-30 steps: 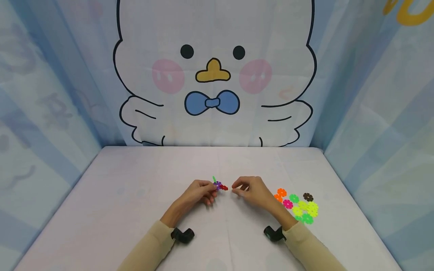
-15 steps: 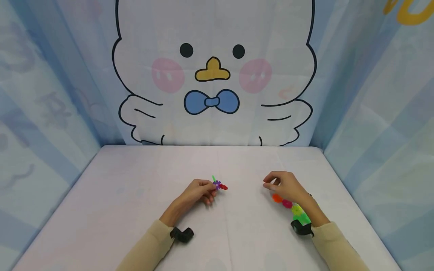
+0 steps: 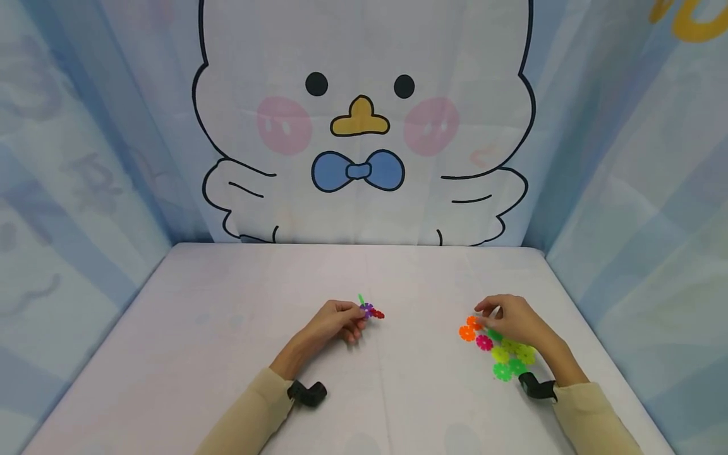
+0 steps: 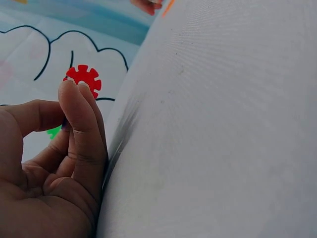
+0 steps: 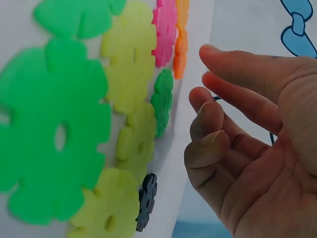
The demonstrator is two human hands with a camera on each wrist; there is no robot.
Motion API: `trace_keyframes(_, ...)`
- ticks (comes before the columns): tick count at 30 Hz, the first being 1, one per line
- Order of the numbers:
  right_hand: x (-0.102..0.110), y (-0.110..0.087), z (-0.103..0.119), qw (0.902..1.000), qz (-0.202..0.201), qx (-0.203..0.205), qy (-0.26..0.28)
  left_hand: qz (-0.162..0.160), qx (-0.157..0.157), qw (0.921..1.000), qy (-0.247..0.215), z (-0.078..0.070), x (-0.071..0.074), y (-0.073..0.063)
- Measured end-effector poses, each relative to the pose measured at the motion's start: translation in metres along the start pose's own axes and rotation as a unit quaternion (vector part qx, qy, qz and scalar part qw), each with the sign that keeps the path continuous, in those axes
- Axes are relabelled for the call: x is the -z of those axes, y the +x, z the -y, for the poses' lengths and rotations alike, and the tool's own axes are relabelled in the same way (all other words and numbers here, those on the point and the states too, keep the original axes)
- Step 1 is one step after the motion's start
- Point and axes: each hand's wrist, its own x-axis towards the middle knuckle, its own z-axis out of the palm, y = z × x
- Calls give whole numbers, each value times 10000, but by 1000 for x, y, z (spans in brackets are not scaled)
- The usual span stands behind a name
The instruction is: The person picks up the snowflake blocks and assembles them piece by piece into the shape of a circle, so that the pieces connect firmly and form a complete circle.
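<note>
My left hand [image 3: 340, 321] pinches a small joined piece of notched plastic snowflake discs between thumb and index finger. A purple disc [image 3: 366, 309] sits at the fingertips, with a red disc [image 3: 378, 315] pointing right and a green disc [image 3: 361, 298] sticking up. In the left wrist view the red disc [image 4: 90, 78] shows face-on beyond the fingers, which mostly hide the purple one. Over the loose discs hovers my right hand [image 3: 514, 317], fingers loosely bent, thumb and index apart, nothing between them. Beside it lie a green disc [image 5: 164, 101] and a dark disc [image 5: 146, 202].
Loose discs lie flat on the white table [image 3: 256, 284] at right: orange [image 3: 467, 333], pink [image 3: 485, 342], several yellow [image 3: 500, 355] and more green [image 3: 503, 371]. A curtain with a cartoon character [image 3: 364, 208] hangs behind the table.
My right hand has moved right, away from the left hand, and now hovers over the loose discs. The left hand stays in place with its joined discs.
</note>
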Motion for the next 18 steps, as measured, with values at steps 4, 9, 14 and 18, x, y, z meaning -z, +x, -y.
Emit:
trace_keyframes(4, -3, -1, -5, 9998, 213, 6, 42, 22, -14, 10000, 16, 1, 0, -1)
trace_keyframes(9, -5, -2, -4, 9997, 251, -33, 35, 23, -16, 10000, -8, 1, 0, -1)
trace_keyframes(14, -5, -2, -2, 9996, 270, -80, -3, 17, -3, 10000, -40, 1, 0, -1)
trace_keyframes(18, -5, -1, 1, 9996, 251, -145, -23, -2, -11, 10000, -32, 0, 0, -1)
